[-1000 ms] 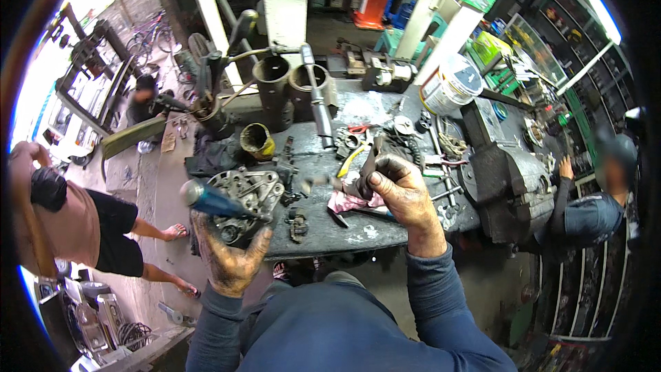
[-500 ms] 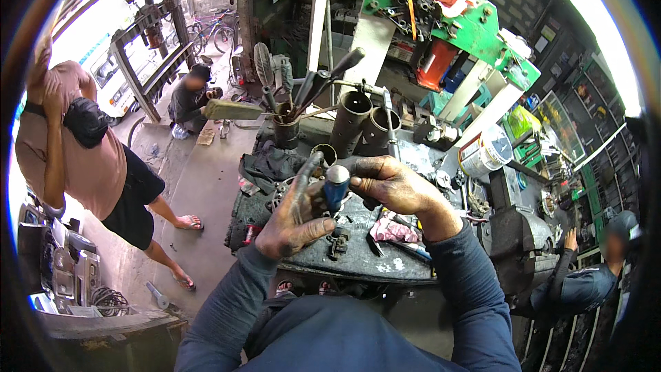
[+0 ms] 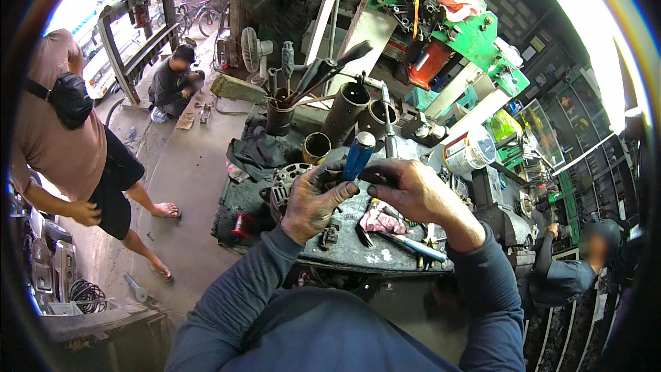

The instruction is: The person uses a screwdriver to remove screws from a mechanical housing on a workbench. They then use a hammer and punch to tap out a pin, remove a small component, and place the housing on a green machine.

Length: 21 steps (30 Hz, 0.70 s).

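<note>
My left hand [image 3: 313, 203] is closed on a blue-handled tool [image 3: 359, 155], held upright over the bench with its silver cap on top. My right hand [image 3: 406, 189] is curled close beside it; whatever its fingers grip is hidden. A metal housing [image 3: 281, 186] lies behind my left hand, near a yellow-rimmed can [image 3: 316, 145]. Below my hands are a small dark metal part [image 3: 330, 237], a pink rag [image 3: 382, 220] and a screwdriver [image 3: 427, 248]. A red spool [image 3: 242, 225] sits toward the bench's left edge.
A vise [image 3: 513, 224] occupies the bench's right end, near a white bucket [image 3: 467, 151]. Dark metal cylinders [image 3: 350, 110] stand behind. One person [image 3: 76, 145] stands at left, another [image 3: 169, 86] crouches farther back, a third [image 3: 564, 279] is at right. A green stand [image 3: 482, 41] rises behind.
My left hand has brought the blue tool from the left to the centre, now upright beside my right hand. The view has shifted. The person standing at left has lowered an arm.
</note>
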Available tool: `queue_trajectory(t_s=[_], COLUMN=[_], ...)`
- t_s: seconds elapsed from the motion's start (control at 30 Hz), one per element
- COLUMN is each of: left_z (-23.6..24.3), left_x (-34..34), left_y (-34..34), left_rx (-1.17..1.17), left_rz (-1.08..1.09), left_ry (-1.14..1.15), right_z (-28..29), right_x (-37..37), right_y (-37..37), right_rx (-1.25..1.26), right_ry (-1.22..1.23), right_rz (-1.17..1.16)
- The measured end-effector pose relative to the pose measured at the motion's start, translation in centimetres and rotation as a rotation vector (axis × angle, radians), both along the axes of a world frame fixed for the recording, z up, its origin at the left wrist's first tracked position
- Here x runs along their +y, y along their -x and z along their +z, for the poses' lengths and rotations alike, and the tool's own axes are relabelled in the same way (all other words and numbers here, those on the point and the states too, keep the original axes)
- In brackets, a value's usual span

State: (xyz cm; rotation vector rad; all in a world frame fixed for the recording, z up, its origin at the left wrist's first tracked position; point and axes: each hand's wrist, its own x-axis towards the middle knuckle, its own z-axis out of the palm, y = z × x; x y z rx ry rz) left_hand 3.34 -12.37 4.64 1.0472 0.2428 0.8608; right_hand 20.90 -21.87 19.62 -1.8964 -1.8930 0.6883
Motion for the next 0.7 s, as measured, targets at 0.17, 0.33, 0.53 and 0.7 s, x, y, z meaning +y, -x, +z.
queue_trajectory(t_s=[0.17,0.33,0.53,0.7], left_z=[-0.7,-0.8,-0.5,-0.5], left_x=[0.2,0.3,0.0,-0.6], left_y=[-0.4,-0.3,-0.5,-0.2], left_rx=[-0.011,-0.007,0.045,0.003], left_rz=[-0.006,0.026,-0.015,-0.067], left_ry=[0.060,-0.004,-0.024,-0.090], right_z=[1.4,4.7,9.1,10.5], right_x=[-4.2,-7.4,-4.7,6.4], right_y=[-1.0,0.0,3.5,7.2], right_rx=[-0.128,-0.183,0.210,-0.386], right_ry=[0.196,0.507,0.218,0.092], right_rz=[-0.207,-0.125,0.502,0.494])
